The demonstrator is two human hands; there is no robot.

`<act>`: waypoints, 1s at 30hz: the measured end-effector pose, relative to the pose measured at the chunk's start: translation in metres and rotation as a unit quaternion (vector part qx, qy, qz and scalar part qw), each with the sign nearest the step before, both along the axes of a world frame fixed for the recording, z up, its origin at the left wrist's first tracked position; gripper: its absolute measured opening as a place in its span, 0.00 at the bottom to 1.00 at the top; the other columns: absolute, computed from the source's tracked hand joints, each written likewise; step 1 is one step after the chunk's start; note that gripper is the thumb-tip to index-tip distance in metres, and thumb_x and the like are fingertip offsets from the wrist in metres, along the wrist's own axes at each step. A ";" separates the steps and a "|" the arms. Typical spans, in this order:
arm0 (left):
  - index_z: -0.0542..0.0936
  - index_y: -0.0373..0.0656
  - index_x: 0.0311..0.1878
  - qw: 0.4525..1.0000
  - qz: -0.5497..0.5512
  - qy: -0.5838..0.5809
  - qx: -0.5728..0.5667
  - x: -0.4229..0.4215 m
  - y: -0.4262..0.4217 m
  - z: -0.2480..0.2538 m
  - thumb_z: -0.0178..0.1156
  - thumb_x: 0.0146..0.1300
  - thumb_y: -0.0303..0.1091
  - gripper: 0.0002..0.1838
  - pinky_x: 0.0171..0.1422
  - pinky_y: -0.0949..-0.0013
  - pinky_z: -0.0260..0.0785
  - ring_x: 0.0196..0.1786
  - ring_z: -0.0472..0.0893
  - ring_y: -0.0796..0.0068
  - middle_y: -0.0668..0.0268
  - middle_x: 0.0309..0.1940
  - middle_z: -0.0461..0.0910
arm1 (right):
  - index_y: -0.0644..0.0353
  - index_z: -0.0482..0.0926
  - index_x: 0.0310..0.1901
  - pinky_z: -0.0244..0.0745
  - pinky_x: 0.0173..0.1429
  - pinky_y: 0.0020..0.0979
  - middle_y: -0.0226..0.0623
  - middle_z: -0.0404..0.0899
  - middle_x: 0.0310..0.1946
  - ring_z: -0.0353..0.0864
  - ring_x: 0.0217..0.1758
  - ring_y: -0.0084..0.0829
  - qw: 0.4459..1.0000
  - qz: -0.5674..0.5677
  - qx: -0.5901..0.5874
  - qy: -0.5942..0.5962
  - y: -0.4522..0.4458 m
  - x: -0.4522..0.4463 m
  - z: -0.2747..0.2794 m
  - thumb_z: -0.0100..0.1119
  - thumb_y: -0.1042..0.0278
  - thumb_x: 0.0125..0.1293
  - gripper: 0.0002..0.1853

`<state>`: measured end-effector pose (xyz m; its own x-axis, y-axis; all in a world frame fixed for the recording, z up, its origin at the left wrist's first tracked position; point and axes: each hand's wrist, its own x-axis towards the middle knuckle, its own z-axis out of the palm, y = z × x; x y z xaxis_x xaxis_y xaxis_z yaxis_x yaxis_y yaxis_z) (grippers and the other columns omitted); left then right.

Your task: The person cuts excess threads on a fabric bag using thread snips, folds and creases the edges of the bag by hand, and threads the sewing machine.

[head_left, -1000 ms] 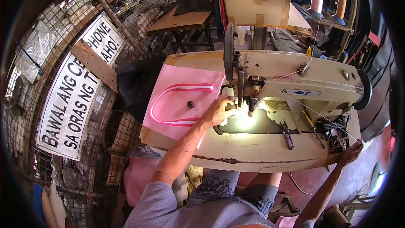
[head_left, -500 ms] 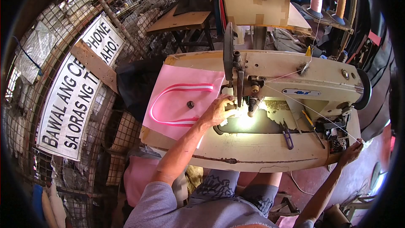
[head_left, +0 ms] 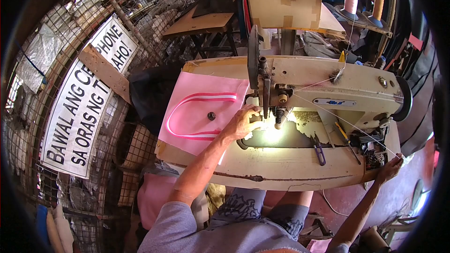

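Observation:
A pale thread (head_left: 335, 114) runs taut from the sewing machine's (head_left: 300, 77) tension knob down to my right hand (head_left: 390, 168). Closed fingertips pinch it beyond the right front corner of the machine table. My left hand (head_left: 243, 122) is at the needle end of the machine head, fingers curled beside the lit needle area; whatever they grip is hidden. Beneath my left forearm lies a pink sheet (head_left: 190, 84) with a pink-and-white striped strap (head_left: 176, 112) curved on it. A small dark round part (head_left: 211, 116) sits inside the curve.
Thread snips (head_left: 319, 151) and a yellow-handled screwdriver (head_left: 343, 132) rest on the machine bed, left of a tray of small metal parts (head_left: 375, 147). Pink (head_left: 351, 0) and orange thread spools (head_left: 378, 7) stand behind. A wire mesh wall with a sign (head_left: 77, 122) is at left.

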<state>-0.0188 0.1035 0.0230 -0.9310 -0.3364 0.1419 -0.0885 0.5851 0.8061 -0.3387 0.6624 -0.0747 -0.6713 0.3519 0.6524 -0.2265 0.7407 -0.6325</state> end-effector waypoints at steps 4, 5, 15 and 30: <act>0.82 0.39 0.51 1.000 -0.002 -0.002 -0.006 0.001 0.002 0.005 0.70 0.60 0.38 0.19 0.63 0.57 0.70 0.55 0.78 0.56 0.57 0.47 0.80 | 0.66 0.79 0.54 0.76 0.57 0.44 0.52 0.84 0.50 0.83 0.54 0.50 1.000 -0.003 -0.003 -0.001 0.000 0.000 0.001 0.44 0.56 0.80 0.21; 0.82 0.40 0.52 1.000 -0.001 -0.012 -0.006 0.001 0.002 0.006 0.70 0.60 0.38 0.19 0.63 0.57 0.70 0.54 0.78 0.56 0.57 0.47 0.80 | 0.66 0.79 0.54 0.76 0.57 0.44 0.52 0.84 0.50 0.83 0.54 0.50 1.000 -0.006 -0.004 -0.004 0.000 0.000 0.001 0.44 0.56 0.80 0.21; 0.82 0.39 0.50 1.000 -0.008 0.004 0.005 0.000 -0.002 -0.002 0.70 0.59 0.37 0.18 0.61 0.58 0.71 0.54 0.78 0.58 0.59 0.47 0.79 | 0.66 0.79 0.55 0.76 0.57 0.43 0.52 0.84 0.50 0.83 0.54 0.50 1.000 0.001 0.002 0.005 -0.001 0.002 0.002 0.43 0.58 0.80 0.21; 0.82 0.37 0.45 1.000 -0.005 0.003 0.004 0.000 -0.001 -0.001 0.69 0.60 0.36 0.15 0.62 0.58 0.71 0.54 0.78 0.57 0.58 0.47 0.80 | 0.66 0.79 0.55 0.76 0.56 0.44 0.52 0.84 0.50 0.83 0.53 0.51 1.000 -0.010 -0.003 -0.019 -0.005 0.006 0.007 0.43 0.56 0.80 0.21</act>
